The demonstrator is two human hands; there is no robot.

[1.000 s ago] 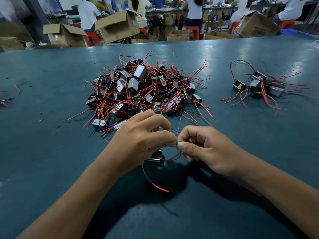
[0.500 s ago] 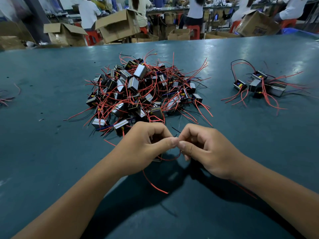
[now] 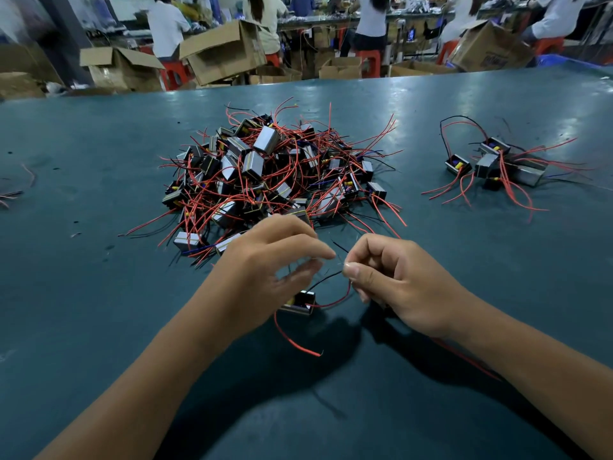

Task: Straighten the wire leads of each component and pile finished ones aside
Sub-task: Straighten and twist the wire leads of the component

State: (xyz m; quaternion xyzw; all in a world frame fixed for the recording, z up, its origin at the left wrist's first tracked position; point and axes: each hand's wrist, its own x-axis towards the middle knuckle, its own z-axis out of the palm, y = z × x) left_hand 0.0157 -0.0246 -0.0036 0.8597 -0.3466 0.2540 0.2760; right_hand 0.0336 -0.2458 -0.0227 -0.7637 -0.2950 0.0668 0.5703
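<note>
Part point(image 3: 300, 303): small black block, red and black leads curling out, under our left hand point(image 3: 265, 270).
Left grip: fingers loosely curled; whether they hold anything we cannot tell.
Right hand point(image 3: 398, 283): pinches lead ends.
Pile point(image 3: 265, 174): 12 o'clock.

The big pile point(image 3: 275, 180) sits mid-table point(image 3: 83, 293), ahead of my hands. A small pile point(image 3: 494, 164) lies well apart toward the right edge. Boxes point(image 3: 222, 51) stand beyond the far edge.

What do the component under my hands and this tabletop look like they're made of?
Component: apparently a black plastic body with a grey, dull-metal band and a yellow part; its leads look like glossy red and black plastic-insulated wire. Tabletop: a smooth teal mat, possibly rubber or vinyl, with soft sheen from the lights.
</note>
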